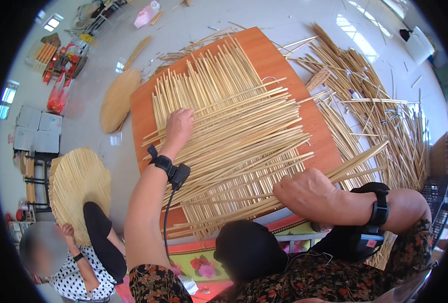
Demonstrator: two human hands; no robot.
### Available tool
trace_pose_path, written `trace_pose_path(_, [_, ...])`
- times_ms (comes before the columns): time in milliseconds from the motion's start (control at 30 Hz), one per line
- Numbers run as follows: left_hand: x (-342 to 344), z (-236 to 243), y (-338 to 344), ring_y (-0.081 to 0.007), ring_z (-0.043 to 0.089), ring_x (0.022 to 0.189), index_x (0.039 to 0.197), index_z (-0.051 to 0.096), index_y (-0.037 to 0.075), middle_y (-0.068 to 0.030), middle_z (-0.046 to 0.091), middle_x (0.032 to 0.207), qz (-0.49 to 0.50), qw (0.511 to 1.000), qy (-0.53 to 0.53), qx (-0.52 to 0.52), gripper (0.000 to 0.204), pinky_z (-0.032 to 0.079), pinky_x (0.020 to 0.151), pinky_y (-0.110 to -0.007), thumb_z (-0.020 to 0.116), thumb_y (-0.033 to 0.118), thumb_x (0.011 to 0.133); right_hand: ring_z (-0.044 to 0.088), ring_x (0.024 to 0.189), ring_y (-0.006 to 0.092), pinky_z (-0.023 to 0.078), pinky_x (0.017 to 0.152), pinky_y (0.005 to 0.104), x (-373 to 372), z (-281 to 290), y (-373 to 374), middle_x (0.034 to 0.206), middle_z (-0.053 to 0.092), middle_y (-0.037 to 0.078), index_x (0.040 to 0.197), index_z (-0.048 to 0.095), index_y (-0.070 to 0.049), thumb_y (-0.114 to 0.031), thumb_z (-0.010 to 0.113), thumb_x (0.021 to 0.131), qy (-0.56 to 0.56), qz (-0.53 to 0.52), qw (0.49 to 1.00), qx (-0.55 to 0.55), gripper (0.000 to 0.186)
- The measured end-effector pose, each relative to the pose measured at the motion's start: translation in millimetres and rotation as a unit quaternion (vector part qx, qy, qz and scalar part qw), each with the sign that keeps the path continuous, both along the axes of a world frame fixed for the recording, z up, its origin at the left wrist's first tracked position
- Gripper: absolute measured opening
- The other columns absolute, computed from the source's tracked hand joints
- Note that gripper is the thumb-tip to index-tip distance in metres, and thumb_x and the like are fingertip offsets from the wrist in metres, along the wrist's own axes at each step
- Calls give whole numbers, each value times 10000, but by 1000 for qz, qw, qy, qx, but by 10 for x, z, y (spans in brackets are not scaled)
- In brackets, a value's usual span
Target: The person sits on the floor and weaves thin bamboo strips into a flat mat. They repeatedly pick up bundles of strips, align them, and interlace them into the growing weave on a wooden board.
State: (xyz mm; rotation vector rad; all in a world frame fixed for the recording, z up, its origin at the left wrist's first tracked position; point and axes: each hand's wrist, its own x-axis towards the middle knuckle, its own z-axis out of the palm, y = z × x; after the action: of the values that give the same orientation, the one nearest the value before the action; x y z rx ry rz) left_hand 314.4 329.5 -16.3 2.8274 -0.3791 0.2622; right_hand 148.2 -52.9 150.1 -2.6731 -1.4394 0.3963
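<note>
Floral sleeve [157,284], right hand [307,192] gripping pale strips [358,160]

Dry, woody stalks [244,126] on a smooth orange board [272,58], above a glossy floor [279,17].
From where I stand, the pale stalks have a faint satiny sheen, while the browner heap [365,86] looks rougher and duller. The board's face is smooth and softly shiny; whether solid wood or laminate, I can't tell. The round panel [80,177] looks ribbed and matt, the floor polished enough to mirror light. The wrist straps [379,214] look black and rubbery, the flowered sleeve [156,288] and spotted top [88,265] matt cloth, the red bag [59,96] shiny plastic.
</note>
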Motion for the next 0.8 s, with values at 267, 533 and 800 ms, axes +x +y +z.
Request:
trace_pose_path(267, [36, 42, -117, -335, 642, 949, 976, 719, 79, -112, 652, 906, 10, 999, -17, 29, 79, 483, 851, -467, 691, 94, 904, 705, 676, 242, 517, 522, 372, -3, 7, -25, 754, 636, 80, 860, 614, -69, -128, 631, 865, 4, 9, 1000, -23, 62])
trace_pose_path(533, [48, 59, -161, -360, 645, 893, 931, 687, 69, -123, 634, 919, 9, 1000, 7, 1, 32, 502, 801, -481, 694, 80, 902, 706, 680, 247, 518, 527, 373, 1, 20, -36, 767, 641, 88, 852, 614, -66, -126, 628, 865, 7, 6, 1000, -29, 63])
trace_pose_path(800, [-37, 43, -243, -345, 666, 955, 1044, 725, 52, -96, 682, 1023, -39, 997, -47, -41, 159, 538, 815, -432, 724, 71, 887, 731, 685, 232, 531, 517, 362, 2, 16, -26, 728, 705, 73, 761, 705, -71, -105, 666, 834, -4, -1, 1000, -2, 90])
